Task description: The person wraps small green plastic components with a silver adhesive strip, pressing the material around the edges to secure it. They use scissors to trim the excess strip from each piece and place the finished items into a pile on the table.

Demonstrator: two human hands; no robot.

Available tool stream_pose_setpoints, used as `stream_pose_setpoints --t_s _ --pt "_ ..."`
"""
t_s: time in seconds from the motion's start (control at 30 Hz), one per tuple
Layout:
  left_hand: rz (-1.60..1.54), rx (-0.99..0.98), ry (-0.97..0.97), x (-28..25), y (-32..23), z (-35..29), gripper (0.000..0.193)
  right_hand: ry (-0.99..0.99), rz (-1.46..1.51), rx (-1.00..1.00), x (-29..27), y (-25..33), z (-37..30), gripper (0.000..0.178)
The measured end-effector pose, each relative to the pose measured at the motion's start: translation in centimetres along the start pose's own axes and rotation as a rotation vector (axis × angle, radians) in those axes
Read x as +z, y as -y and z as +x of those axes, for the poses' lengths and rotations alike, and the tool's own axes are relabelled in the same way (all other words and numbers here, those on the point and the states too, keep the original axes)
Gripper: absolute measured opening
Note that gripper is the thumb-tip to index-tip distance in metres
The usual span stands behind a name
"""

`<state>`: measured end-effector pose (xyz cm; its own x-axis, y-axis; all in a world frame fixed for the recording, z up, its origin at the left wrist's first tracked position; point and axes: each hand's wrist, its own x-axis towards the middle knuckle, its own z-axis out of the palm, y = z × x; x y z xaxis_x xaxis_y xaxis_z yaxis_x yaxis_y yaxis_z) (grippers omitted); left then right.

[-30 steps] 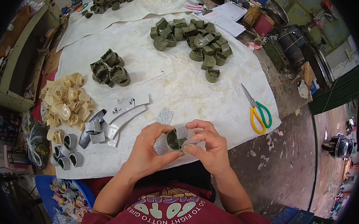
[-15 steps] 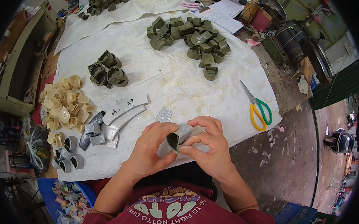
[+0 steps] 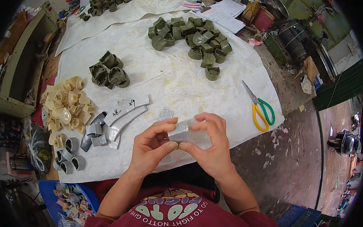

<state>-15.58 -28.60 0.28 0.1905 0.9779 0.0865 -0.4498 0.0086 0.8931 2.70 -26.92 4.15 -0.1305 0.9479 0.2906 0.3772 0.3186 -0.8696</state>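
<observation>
Across the near side of the white-covered desk (image 3: 215, 101), short of a heap of olive-green heel-shaped blocks (image 3: 199, 39), the left hand (image 3: 149, 146) grasps a silver glitter-covered piece (image 3: 179, 133) between fingers and thumb. The right hand (image 3: 210, 152) has its thumb at the piece's lower edge, fingers blurred, so whether it grips cannot be told. Wrapping and smoothing seems the step in hand; the next move likely calls for pressing that edge down evenly.

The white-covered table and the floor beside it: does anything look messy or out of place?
Yes: pale scraps litter the floor to the right, as if dropped and not swept up. The white cover also shows faint yellowish blotches, which look like stains.
</observation>
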Motion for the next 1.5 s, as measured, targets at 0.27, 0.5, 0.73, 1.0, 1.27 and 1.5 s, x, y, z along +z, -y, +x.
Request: stream_pose_setpoints --t_s 0.27,0.5,0.73,1.0,1.27,1.5 --pt "-0.126 -0.094 0.010 0.5 -1.3 0.2 0.036 0.360 0.440 0.095 0.0 -3.8 0.4 0.047" --pt "-0.144 -0.148 -0.004 0.3 -0.7 0.0 0.036 0.335 0.371 0.080 -0.4 -2.5 0.9 0.036" --pt "0.019 -0.132 0.067 2.1 -1.5 1.2 0.044 0.187 0.418 0.094 -1.5 -3.8 0.2 0.019" --pt "1.455 0.356 0.435 10.0 5.4 7.7 0.070 -0.624 0.732 0.269 -11.6 -9.7 -5.6 0.017" --pt "1.541 0.377 0.631 13.1 10.9 6.3 0.090 -0.783 0.641 0.188 -15.5 -7.1 -7.2 0.022" --pt "1.507 0.377 0.710 12.4 9.2 4.1 0.084 -0.803 0.587 0.128 -15.5 -10.2 -7.6 0.029"
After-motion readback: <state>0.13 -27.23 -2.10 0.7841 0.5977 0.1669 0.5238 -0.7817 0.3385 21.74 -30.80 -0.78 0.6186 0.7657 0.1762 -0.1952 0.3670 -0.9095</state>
